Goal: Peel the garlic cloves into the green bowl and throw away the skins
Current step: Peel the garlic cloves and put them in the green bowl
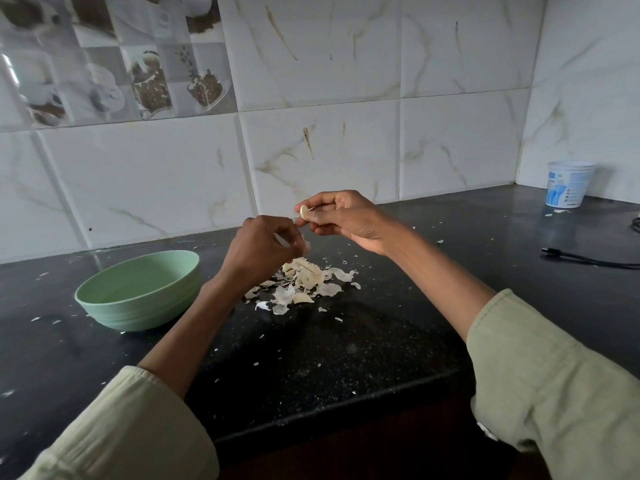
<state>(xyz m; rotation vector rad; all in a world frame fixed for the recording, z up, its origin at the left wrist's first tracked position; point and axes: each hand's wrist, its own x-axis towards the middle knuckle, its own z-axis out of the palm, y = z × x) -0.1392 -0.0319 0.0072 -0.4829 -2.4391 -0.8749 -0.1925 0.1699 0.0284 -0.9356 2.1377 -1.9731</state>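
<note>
My right hand (341, 216) holds a pale garlic clove (304, 211) pinched between thumb and fingers, raised above the black counter. My left hand (266, 245) hovers just left of it with curled fingers pinching a thin strip of skin (304, 242). Below the hands lies a heap of garlic cloves and papery skins (304, 282). The green bowl (138, 292) stands on the counter to the left of the heap; its visible inside looks bare.
Small skin flakes are scattered over the black counter (346, 348). A white plastic tub (568, 183) stands in the far right corner, and a black cable (588, 259) lies along the right side. The counter's front edge runs close below my arms.
</note>
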